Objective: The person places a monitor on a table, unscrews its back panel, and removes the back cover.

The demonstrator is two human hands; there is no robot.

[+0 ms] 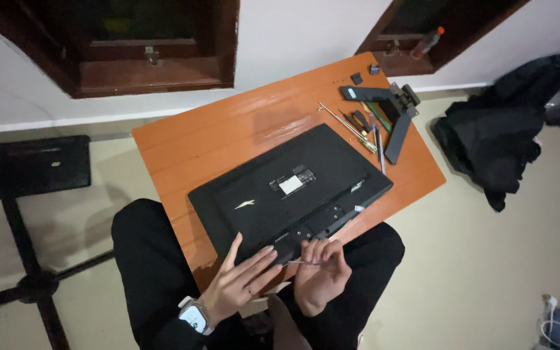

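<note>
Touching monitor (293,188) near edge: both hands (280,275).

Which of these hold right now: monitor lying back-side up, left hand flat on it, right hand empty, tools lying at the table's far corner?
1. The black monitor lies back-side up on the orange table. True.
2. The left hand rests on its near edge. True.
3. The right hand is empty. False: it pinches a thin screwdriver.
4. The spare tools lie by the near edge. False: they lie at the far corner.
</note>
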